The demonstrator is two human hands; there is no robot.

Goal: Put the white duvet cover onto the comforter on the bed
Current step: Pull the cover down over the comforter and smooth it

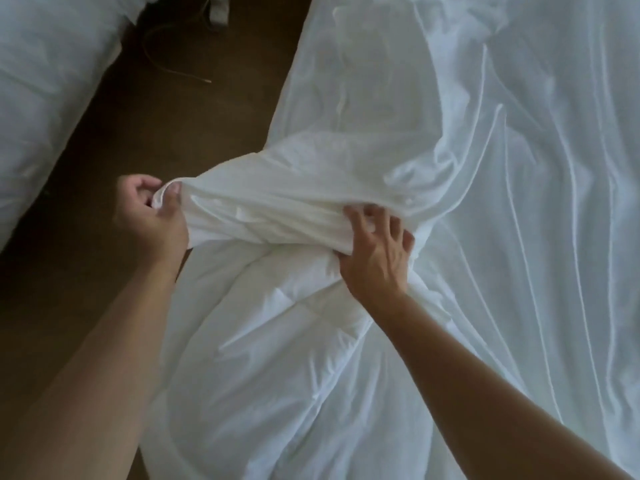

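Observation:
The thin, shiny white duvet cover (pixel 485 150) lies wrinkled over the bed and bunches into a thick roll at the middle of the view. Below that roll the puffy quilted comforter (pixel 277 358) shows, hanging toward the near edge. My left hand (pixel 156 213) pinches a corner of the cover's bunched edge over the floor gap. My right hand (pixel 374 251) grips the same bunched edge further right, fingers spread and curled into the fabric, thumb underneath. How much of the comforter is inside the cover is hidden.
A second bed with white bedding (pixel 45 98) stands at the left. Between the beds runs a strip of brown carpet (pixel 138 140), with a thin cable (pixel 166 64) lying on it near the top.

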